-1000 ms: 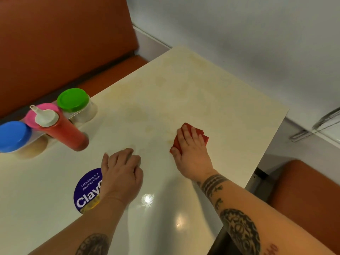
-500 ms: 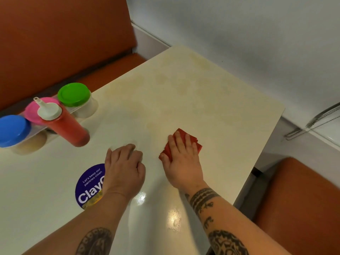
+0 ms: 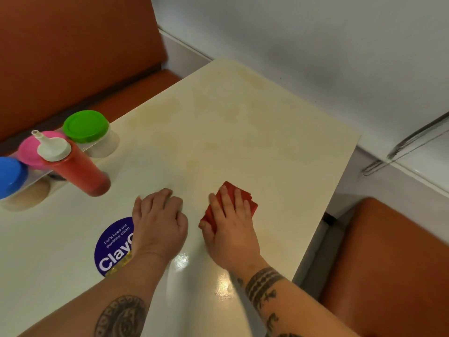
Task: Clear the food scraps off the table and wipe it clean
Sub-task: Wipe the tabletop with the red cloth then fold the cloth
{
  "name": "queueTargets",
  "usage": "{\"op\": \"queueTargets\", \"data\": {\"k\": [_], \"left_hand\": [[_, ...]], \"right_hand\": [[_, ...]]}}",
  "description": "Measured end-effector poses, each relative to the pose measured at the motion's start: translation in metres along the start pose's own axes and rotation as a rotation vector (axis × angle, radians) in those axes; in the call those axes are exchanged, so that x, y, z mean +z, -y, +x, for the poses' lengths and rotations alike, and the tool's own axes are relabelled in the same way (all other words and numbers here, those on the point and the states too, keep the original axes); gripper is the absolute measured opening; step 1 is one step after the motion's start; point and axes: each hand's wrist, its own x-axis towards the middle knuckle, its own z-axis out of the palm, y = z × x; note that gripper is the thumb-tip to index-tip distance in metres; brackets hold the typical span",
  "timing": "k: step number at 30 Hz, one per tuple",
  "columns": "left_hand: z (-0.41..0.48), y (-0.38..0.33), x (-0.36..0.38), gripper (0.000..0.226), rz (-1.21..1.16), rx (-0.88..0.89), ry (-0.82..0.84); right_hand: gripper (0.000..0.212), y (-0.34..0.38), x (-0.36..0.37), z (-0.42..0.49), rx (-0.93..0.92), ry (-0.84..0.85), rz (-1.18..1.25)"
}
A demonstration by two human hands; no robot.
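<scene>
The right hand (image 3: 230,229) lies flat on a folded red cloth (image 3: 251,202), fingers straight and spread, pressing it onto the glossy cream table (image 3: 243,122) a little right of the centre of the frame. Over the last second this hand and the cloth have slid down and to the left, closing much of the gap to the left hand (image 3: 159,224), which has barely moved. The left hand rests knuckles-up just left of centre, fingers loosely curled with nothing seen in them, and its wrist covers part of a round dark-blue sticker (image 3: 114,244).

The slide reads as one stroke of wiping that draws the cloth back toward the person. No loose food scraps show on the table, so the clearing part looks done or nearly so. The strip at the bottom of the frame shines as if wet, while faint yellowish patches remain across the upper half, which probably needs more passes.

At the left edge a red squeeze bottle with a white nozzle (image 3: 80,171) stands beside tubs with green (image 3: 85,126), pink (image 3: 28,149) and blue (image 3: 9,175) lids, all well clear of the cloth.
</scene>
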Motion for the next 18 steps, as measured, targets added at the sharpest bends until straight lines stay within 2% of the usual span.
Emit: {"op": "queueTargets", "data": {"k": [2, 6, 10, 12, 15, 18], "left_hand": [[0.000, -0.001, -0.002, 0.025, -0.010, -0.001, 0.000], [0.000, -0.002, -0.004, 0.015, -0.013, -0.003, 0.014], [-0.001, -0.002, -0.004, 0.014, -0.003, -0.010, 0.018], [-0.003, -0.001, -0.004, 0.016, -0.012, -0.005, 0.008], [-0.003, 0.000, -0.004, 0.018, -0.019, -0.003, -0.007], [-0.002, -0.003, -0.005, 0.022, -0.035, -0.011, -0.021]], "right_hand": [[0.068, -0.020, -0.003, -0.014, 0.008, -0.006, -0.021], [0.068, -0.064, -0.013, 0.001, 0.232, -0.092, -0.048], [0.066, -0.046, -0.004, 0.015, 0.395, -0.134, -0.036], [0.067, -0.025, 0.002, -0.002, 0.318, -0.126, -0.024], [0.071, -0.012, 0.001, -0.047, 0.085, 0.008, -0.010], [0.072, -0.032, -0.006, -0.076, 0.046, 0.054, 0.008]]}}
